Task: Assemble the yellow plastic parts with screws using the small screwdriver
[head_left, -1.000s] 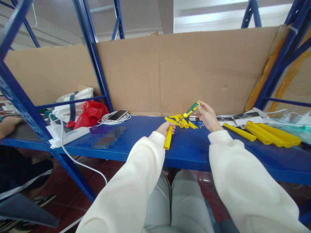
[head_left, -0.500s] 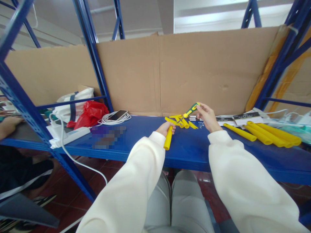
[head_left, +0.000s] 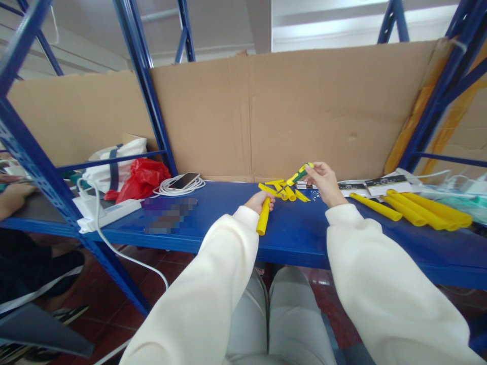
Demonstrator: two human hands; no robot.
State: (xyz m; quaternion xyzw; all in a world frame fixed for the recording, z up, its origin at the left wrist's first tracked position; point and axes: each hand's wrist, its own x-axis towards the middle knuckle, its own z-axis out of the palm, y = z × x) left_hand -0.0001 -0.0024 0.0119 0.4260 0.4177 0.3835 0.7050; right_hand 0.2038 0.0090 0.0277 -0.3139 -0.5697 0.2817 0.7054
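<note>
My left hand [head_left: 260, 202] is closed around a yellow tube [head_left: 263, 219], whose lower end sticks out toward me. In my right hand [head_left: 322, 181] the fingers pinch the end of a screwdriver [head_left: 299, 175] with a green and yellow handle. Its thin shaft slants down to the left, and the tip is near the top of the left hand; whether it touches the tube I cannot tell. Just behind the hands, several short yellow pieces [head_left: 290, 193] lie on the blue shelf [head_left: 224, 213], with small pale bits beside them.
Several longer yellow tubes [head_left: 433, 213] lie at the right, before printed cards [head_left: 386, 185]. On the left are a phone [head_left: 185, 180] on a coiled white cable [head_left: 163, 187], a red bag [head_left: 139, 178] and a power strip [head_left: 114, 212]. Another person's hand [head_left: 17, 197] shows at the far left.
The screwdriver handle has turned a little in my right fingers, which have shifted slightly left along it. My left hand and its tube stay in place.
</note>
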